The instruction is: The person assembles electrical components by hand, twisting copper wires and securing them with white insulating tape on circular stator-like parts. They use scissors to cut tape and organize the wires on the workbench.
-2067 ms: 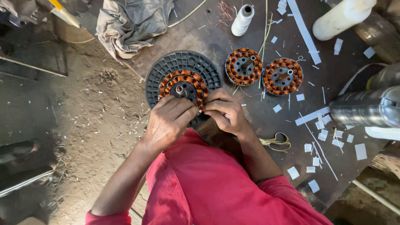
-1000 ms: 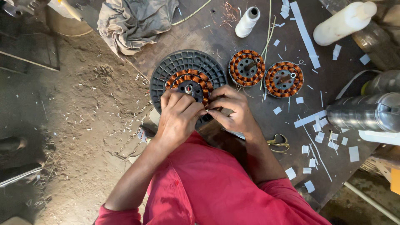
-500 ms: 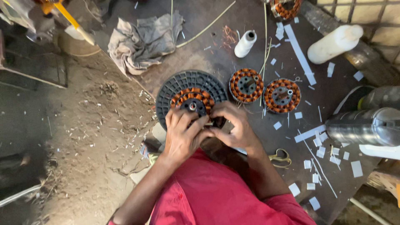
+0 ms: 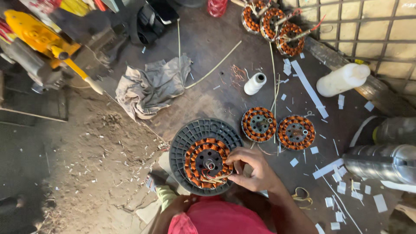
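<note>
The right hand [image 4: 253, 173] pinches the copper-wound stator [image 4: 208, 163] at its four o'clock edge; the stator lies on a round grey plastic grille [image 4: 187, 138]. The left hand [image 4: 180, 203], at six o'clock, is mostly hidden, its grip unclear. Two smaller stators [image 4: 277, 128] sit at two o'clock.

- A dark worktop [image 4: 208, 39] carries a grey ridged disc [image 4: 184, 143], two copper coils [image 4: 277, 129], a thread spool [image 4: 254, 83], a crumpled rag [image 4: 151, 86], paper scraps [image 4: 342, 188].
</note>
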